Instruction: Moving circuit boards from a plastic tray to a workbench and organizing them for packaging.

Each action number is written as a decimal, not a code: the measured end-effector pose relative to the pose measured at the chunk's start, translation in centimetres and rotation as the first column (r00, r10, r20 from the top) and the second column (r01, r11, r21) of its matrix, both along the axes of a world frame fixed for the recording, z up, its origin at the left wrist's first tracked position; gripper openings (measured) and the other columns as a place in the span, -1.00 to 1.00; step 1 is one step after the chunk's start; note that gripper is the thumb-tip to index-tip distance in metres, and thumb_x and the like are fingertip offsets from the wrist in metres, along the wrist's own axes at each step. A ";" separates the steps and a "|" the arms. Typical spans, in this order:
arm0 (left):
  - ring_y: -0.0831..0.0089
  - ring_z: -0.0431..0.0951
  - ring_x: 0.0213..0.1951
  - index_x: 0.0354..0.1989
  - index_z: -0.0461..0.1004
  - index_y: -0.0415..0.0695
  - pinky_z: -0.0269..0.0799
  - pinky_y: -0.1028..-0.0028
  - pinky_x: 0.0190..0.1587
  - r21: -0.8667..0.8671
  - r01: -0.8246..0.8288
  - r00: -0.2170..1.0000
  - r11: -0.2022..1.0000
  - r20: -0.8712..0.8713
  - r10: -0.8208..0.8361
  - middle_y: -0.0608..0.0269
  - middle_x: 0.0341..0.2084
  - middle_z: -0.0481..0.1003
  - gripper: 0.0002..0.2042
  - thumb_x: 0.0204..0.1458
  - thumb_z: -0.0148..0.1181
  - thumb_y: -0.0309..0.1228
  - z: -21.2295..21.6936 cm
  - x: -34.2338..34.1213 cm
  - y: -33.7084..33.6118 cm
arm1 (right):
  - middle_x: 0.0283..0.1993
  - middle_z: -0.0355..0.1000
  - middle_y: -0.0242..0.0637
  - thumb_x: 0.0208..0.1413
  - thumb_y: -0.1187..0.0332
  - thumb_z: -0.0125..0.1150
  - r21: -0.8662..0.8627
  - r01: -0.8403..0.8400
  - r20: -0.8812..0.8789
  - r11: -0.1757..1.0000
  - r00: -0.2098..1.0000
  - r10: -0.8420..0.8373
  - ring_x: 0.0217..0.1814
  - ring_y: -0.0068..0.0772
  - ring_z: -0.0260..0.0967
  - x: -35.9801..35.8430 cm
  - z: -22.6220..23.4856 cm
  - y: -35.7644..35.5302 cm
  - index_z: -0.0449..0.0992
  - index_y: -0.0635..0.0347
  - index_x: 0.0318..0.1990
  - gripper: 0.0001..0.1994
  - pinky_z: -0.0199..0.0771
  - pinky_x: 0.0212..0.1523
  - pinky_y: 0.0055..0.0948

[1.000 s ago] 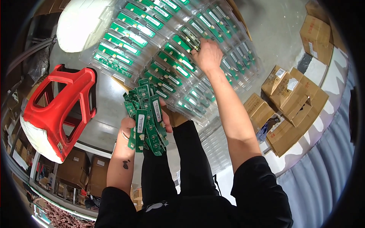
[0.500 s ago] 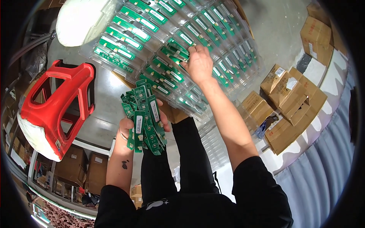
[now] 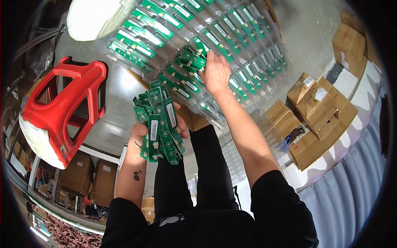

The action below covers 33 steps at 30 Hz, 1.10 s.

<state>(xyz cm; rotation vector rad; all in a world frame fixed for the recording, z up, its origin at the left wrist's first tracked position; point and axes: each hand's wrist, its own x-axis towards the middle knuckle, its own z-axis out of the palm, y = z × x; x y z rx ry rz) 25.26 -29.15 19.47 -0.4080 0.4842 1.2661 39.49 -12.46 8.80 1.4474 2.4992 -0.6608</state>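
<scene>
My left hand is closed around a thick, uneven bundle of green circuit boards, several with white labels, held in front of my legs. Reaching forward, my right hand is closed on a few more circuit boards at the middle of a clear plastic tray. Its fingertips are partly hidden, so how many boards they grip cannot be told. Rows of similar boards lie in the tray's slots on both sides of that hand.
Under the tray's near side shows a cardboard box. A red plastic stool lies tipped at the left, with a white rounded seat beyond it. Cardboard boxes stand at the right, before a grey-blue curtain. Shelving holds boxes lower left.
The boards at my right fingertips have turned and now stand out more above the tray. My left hand keeps its bundle. The whole view has shifted slightly.
</scene>
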 end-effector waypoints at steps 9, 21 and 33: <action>0.02 0.53 -0.25 0.13 0.16 -0.24 0.47 0.18 -0.15 0.028 -0.040 0.999 0.999 0.019 0.040 -0.07 -0.28 0.46 -0.11 -0.43 0.33 -0.02 -0.3 -0.7 -1.2 | -0.28 0.41 -0.14 -0.38 0.40 0.41 -0.071 -0.023 -0.126 0.997 0.992 0.014 -0.09 -0.06 0.29 0.4 2.0 -3.0 0.39 0.19 -0.25 -0.57 0.34 -0.09 -0.24; 0.05 0.53 -0.23 0.13 0.16 -0.23 0.46 0.14 -0.12 -0.016 -0.088 0.996 0.996 0.012 0.088 -0.09 -0.25 0.45 -0.12 -0.43 0.33 -0.06 -0.8 -0.9 -2.6 | -0.27 0.41 -0.11 -0.37 0.40 0.42 -0.122 -0.033 -0.042 0.992 0.999 0.028 -0.14 -0.05 0.31 0.0 1.1 -3.2 0.32 0.22 -0.30 -0.57 0.32 -0.10 -0.18; 0.00 0.53 -0.22 0.15 0.13 -0.22 0.52 0.18 -0.15 0.021 -0.134 0.991 0.991 -0.011 0.134 -0.13 -0.25 0.44 -0.11 -0.40 0.35 -0.04 -1.6 -1.5 -3.7 | -0.21 0.40 -0.25 -0.47 0.46 0.40 -0.035 0.082 -0.021 0.996 0.996 -0.083 -0.08 -0.15 0.34 -1.2 -0.2 -9.2 0.36 0.15 -0.20 -0.48 0.35 -0.13 -0.20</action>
